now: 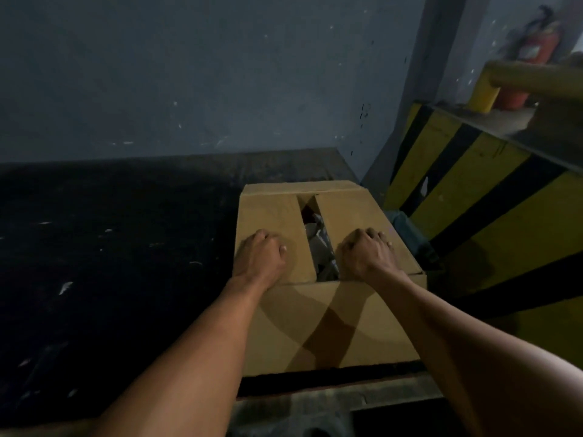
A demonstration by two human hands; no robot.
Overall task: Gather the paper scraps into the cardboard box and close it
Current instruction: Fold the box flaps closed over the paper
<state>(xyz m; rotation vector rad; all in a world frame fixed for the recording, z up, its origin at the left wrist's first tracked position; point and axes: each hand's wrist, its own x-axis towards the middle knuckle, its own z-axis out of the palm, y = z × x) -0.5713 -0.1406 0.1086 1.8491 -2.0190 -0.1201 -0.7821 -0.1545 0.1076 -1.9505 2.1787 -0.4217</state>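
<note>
1. Wall (189, 74), grey-blue and scuffed, along the far side.
2. Dark surface (110, 247) beneath the box; pale flecks (65, 287) scattered to the left, too small to identify.
3. Striped barrier (473, 197), yellow and black, just right of the box; blurred red fire extinguisher (536, 48) beyond, far right.
4. Cardboard box (315, 323), at the near right of the dark surface; left flap (271, 216) and right flap (350, 212) folded down, narrow gap between.
5. Paper scraps (318, 244), pale and crumpled, inside the box, visible through the gap.
6. Left hand (260, 255), fingers curled, resting on the left flap, gripping nothing.
7. Right hand (367, 252), fingers curled, resting on the right flap, gripping nothing.
</note>
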